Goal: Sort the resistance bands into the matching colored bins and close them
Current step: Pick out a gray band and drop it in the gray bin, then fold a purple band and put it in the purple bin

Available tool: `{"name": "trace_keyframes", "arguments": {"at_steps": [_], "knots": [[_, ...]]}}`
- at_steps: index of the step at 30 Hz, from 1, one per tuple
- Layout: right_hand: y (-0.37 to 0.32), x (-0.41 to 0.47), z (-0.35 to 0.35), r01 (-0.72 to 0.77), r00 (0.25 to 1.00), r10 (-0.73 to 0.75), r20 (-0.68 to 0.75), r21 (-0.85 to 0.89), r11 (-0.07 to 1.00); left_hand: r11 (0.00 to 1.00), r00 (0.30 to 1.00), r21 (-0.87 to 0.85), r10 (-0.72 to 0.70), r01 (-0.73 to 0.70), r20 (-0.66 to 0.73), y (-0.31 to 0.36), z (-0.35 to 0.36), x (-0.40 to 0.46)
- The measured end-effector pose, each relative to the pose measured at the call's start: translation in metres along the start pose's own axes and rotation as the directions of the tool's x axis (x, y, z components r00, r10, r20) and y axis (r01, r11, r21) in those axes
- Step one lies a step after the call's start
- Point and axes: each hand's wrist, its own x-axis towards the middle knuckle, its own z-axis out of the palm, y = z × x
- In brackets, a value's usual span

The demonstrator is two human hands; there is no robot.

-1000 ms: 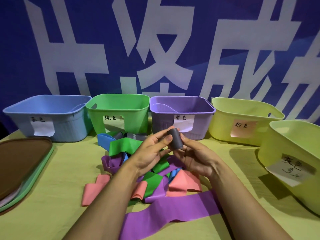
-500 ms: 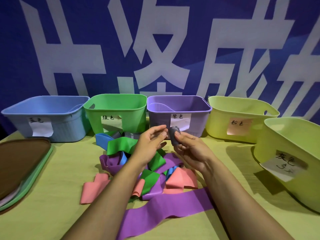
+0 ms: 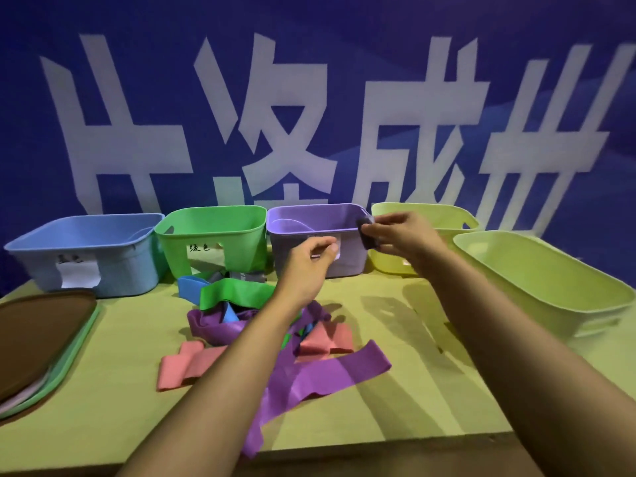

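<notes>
Your right hand [image 3: 401,235] pinched the rolled grey band [image 3: 367,232], holding it in the air in front of the purple bin's [image 3: 309,215] right corner, so the step in hand looked like carrying it to its bin. Your left hand [image 3: 311,259] hung loosely curled, holding nothing. Next you needed to reach right, over the nearest yellow-green bin [image 3: 550,297], and let go there, judging by colour

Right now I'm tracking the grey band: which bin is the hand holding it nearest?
The right hand pinches the grey band between the purple bin and the first yellow-green bin, level with the purple one's right rim.
</notes>
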Motion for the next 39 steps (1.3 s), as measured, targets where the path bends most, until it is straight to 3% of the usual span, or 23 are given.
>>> {"name": "trace_keyframes", "arguments": {"at_steps": [5, 13, 16, 19, 23, 27, 31, 35, 39], "knots": [[-0.034, 0.0, -0.078, -0.003, 0.996, -0.031, -0.089, -0.357, 0.934, 1.0, 0.998, -0.012, 0.022, -0.022, 0.051, 0.017, 0.026, -0.006], [0.0, 0.016, -0.175, -0.335, 0.917, 0.094, -0.388, -0.621, 0.708, 1.0, 0.993, -0.01, 0.006, -0.005, 0.116, 0.02, 0.059, -0.011], [0.022, 0.025, -0.178, -0.446, 0.893, 0.264, -0.365, -0.634, 0.631, 0.999, 0.991, -0.029, -0.024, 0.028, 0.13, 0.016, 0.065, -0.013], [0.039, 0.031, -0.173, -0.567, 0.807, 0.522, -0.278, -0.615, 0.548, 0.997, 0.989, -0.039, -0.053, 0.059, 0.141, 0.011, 0.068, -0.012], [0.05, 0.031, -0.168, -0.582, 0.765, 0.592, -0.254, -0.667, 0.466, 0.995, 0.988, -0.067, -0.071, 0.08, 0.137, 0.009, 0.063, -0.01], [0.046, 0.031, -0.171, -0.6, 0.778, 0.57, -0.263, -0.581, 0.55, 0.991, 0.987, -0.085, -0.094, 0.105, 0.129, 0.006, 0.052, -0.007], [0.025, 0.032, -0.165, -0.43, 0.903, 0.338, -0.265, -0.552, 0.715, 0.989, 0.988, -0.094, -0.102, 0.113, 0.12, 0.005, 0.044, -0.009], [-0.007, 0.021, -0.136, -0.214, 0.977, 0.176, -0.123, -0.551, 0.806, 0.987, 0.988, -0.104, -0.114, 0.125, 0.108, 0.005, 0.033, -0.016], [-0.021, 0.001, -0.09, -0.102, 0.989, 0.146, 0.032, -0.574, 0.812, 0.987, 0.987, -0.084, -0.13, 0.138, 0.093, 0.006, 0.013, -0.025]]}}
